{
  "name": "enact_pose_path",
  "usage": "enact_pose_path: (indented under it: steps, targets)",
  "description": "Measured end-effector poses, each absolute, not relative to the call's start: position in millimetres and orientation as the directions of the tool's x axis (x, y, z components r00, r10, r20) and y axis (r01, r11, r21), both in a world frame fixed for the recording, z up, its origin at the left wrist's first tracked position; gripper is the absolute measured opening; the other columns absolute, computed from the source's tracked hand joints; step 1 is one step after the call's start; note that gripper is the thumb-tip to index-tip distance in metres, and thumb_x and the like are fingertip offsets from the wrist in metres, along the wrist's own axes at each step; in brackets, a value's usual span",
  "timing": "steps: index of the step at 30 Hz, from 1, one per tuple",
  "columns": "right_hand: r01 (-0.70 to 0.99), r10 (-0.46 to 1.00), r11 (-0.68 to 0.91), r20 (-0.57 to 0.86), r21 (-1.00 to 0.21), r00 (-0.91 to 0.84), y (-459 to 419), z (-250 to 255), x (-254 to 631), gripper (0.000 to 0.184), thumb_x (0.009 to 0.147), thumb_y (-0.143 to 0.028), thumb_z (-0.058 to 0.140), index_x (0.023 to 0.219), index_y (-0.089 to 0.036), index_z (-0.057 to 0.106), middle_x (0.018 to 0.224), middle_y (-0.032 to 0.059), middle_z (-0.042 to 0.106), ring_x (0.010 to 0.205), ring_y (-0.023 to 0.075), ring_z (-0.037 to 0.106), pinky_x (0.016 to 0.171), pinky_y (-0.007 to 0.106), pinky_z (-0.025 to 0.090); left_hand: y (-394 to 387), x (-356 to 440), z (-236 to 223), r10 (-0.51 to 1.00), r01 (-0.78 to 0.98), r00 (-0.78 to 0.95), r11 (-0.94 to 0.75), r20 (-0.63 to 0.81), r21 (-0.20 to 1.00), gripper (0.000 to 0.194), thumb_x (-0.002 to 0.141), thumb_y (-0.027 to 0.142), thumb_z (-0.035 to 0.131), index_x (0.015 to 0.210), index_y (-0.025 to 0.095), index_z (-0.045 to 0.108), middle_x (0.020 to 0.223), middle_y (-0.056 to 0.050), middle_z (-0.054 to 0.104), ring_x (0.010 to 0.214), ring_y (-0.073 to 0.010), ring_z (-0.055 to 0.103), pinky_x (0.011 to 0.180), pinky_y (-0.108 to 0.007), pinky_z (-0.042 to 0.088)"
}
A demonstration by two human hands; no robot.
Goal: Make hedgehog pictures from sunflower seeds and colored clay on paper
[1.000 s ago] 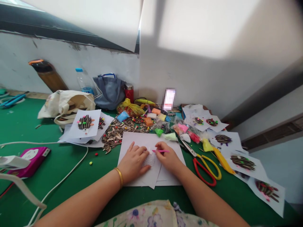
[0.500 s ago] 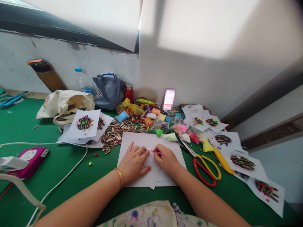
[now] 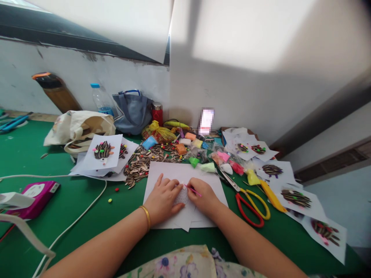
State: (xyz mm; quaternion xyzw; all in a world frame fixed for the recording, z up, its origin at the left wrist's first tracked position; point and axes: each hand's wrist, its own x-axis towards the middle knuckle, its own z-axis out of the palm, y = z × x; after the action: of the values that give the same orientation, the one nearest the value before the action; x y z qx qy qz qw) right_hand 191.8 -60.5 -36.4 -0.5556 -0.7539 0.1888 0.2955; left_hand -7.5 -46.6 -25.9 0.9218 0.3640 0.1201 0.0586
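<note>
Right hand (image 3: 203,195) pinches a slim pink stick (image 3: 194,191), tilted steeper than before, left hand (image 3: 164,198) flat, red-and-yellow-handled metal scissors (image 3: 236,188) toward three o'clock.

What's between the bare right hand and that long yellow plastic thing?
The head view shows white paper, green tabletop, then metal scissors with red and yellow handles.

This looks like a craft workspace: against a scuffed white wall (image 3: 17,87), a green-topped desk (image 3: 26,162) carries striped brown seeds (image 3: 137,166), bright lumps in clear plastic (image 3: 237,168), red-and-yellow-handled metal scissors (image 3: 238,189) and white paper sheets (image 3: 316,207) decorated with seeds.
</note>
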Motion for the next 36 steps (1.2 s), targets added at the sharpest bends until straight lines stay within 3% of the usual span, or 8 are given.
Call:
enact_pose_path:
  steps: [36]
  targets:
    - [0.771,0.929,0.339,0.323,-0.539,-0.182,-58,-46,188,0.01,0.081,-0.012,0.05,0.077,-0.022,0.05,0.073,0.0006,0.057,0.069,0.0164,0.051,0.064,0.026,0.035,-48,-6,-24,0.694,0.669,0.694,-0.72,0.194,0.185,0.059,0.081,0.049,0.062,0.133,0.023,0.053,0.122,-0.008,0.058,0.111,-0.0282,0.05,0.116,-0.058,0.012]
